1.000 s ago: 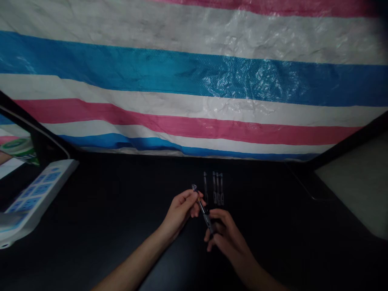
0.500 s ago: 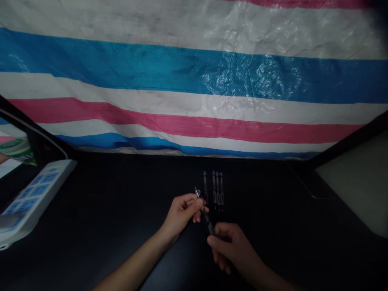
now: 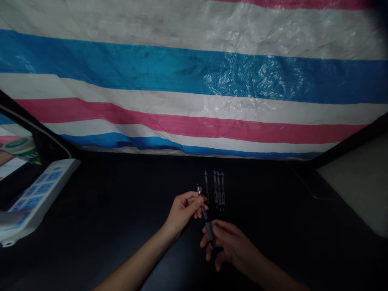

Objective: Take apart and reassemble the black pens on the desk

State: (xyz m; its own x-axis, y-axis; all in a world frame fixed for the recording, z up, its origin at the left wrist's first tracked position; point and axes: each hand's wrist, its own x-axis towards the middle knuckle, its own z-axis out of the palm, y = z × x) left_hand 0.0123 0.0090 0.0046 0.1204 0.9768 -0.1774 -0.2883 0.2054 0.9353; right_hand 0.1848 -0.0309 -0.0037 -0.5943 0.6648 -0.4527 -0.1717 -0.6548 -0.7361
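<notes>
My left hand (image 3: 188, 206) pinches a slim dark pen (image 3: 205, 216) between thumb and fingers, near its upper part. The pen is tilted, its thin pointed tip rising above the left thumb and a clear clip-like piece beside it. Around the lower grey end, my right hand (image 3: 228, 241) has its thumb and index finger against the pen, while its other fingers spread apart below. Just beyond the hands, several similar dark pens (image 3: 219, 188) lie side by side on the black table (image 3: 130, 202). One more pen (image 3: 206, 182) lies left of that group, partly hidden by my left hand.
A white power strip (image 3: 45, 190) with blue socket faces lies at the left. Behind it is a green and white container (image 3: 22, 148). A striped plastic sheet (image 3: 182, 105) hangs along the table's far edge. A pale panel (image 3: 357, 194) borders the right side.
My right thumb has shifted up along the pen's lower end and the other right fingers have spread. The pen stands slightly more upright. My left hand keeps its hold.
</notes>
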